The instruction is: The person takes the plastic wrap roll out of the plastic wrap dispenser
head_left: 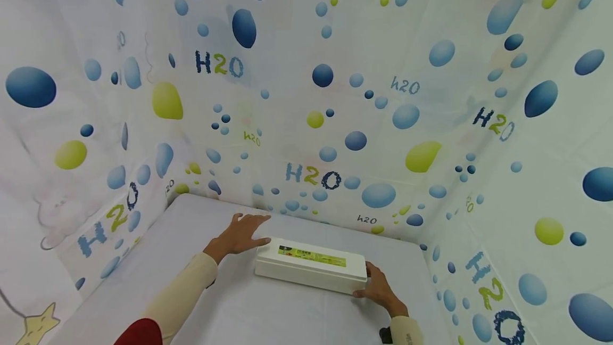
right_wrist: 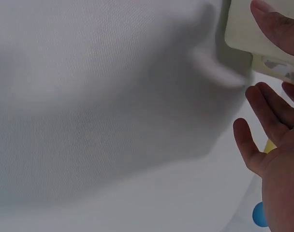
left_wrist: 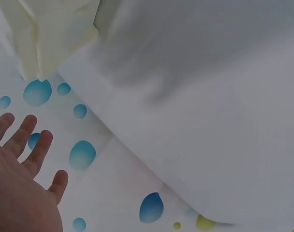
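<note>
A long white box (head_left: 311,277) with a yellow-green label (head_left: 313,256) on its top lies slantwise over the white table. At its right end my right hand (head_left: 379,287) grips it, thumb at the near side and fingers around the far side. In the right wrist view the thumb of that hand (right_wrist: 282,169) overlaps the box (right_wrist: 263,31), while the other fingers spread out below. My left hand (head_left: 239,236) is by the box's left end, thumb close to the top corner, fingers spread and holding nothing. The left wrist view shows this hand (left_wrist: 23,179) with its fingers apart.
The white table (head_left: 230,302) has a rounded corner at the back left. Around it hang white curtains (head_left: 287,121) printed with blue and green drops and H2O lettering. A yellow star print (head_left: 40,326) shows at the lower left.
</note>
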The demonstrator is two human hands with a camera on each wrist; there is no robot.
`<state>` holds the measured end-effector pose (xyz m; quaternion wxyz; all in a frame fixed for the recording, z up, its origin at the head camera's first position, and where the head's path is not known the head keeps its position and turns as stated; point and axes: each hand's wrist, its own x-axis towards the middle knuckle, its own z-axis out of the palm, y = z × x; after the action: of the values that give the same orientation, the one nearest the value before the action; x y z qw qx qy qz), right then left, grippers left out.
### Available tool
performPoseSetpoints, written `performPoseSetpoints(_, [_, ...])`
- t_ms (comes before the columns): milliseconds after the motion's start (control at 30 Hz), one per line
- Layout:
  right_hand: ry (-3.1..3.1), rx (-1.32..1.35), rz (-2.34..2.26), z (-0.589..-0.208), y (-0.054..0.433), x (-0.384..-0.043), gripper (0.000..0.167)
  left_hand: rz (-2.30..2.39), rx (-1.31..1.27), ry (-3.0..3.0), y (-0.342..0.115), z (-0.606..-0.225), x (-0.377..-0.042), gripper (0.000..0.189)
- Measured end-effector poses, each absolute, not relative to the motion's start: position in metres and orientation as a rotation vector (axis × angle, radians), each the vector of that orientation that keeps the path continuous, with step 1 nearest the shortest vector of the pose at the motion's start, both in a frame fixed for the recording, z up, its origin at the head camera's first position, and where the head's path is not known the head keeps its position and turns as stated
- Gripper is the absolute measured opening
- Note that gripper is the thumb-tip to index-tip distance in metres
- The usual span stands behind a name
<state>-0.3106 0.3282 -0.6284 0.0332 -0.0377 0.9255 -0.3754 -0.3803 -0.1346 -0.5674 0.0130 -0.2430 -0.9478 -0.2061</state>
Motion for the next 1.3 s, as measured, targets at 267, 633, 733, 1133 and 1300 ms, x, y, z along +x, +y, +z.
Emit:
performPoseSetpoints(267, [2.867, -0.108, -1.150, -0.634, 0.326, -0.311, 0.101, -0.587, -0.827, -2.959, -0.126, -0.574, -0.376, 0.086])
performPoseSetpoints(633, [2.906, -0.137, -1.180, -0.642, 0.326, -0.311, 0.099, -0.672, -0.908, -2.911, -0.117, -0.580, -0.368, 0.098])
performPoseSetpoints(733, [2.913, -0.147, -1.185, -0.645, 0.326, -0.312, 0.100, -0.693, -0.919, -2.926, -0.115, -0.582, -0.368, 0.099])
performPoseSetpoints(1133, [2.959, -0.157, -1.159, -0.649, 0.324, -0.311, 0.099, -0.665, -0.942, -2.894, -0.110, -0.598, -0.367, 0.101])
performPoseSetpoints(1300, [2.968, -0.154, -1.152, -0.650, 0.323, -0.310, 0.098, -0.693, -0.950, -2.884, -0.109, -0.601, -0.369, 0.104])
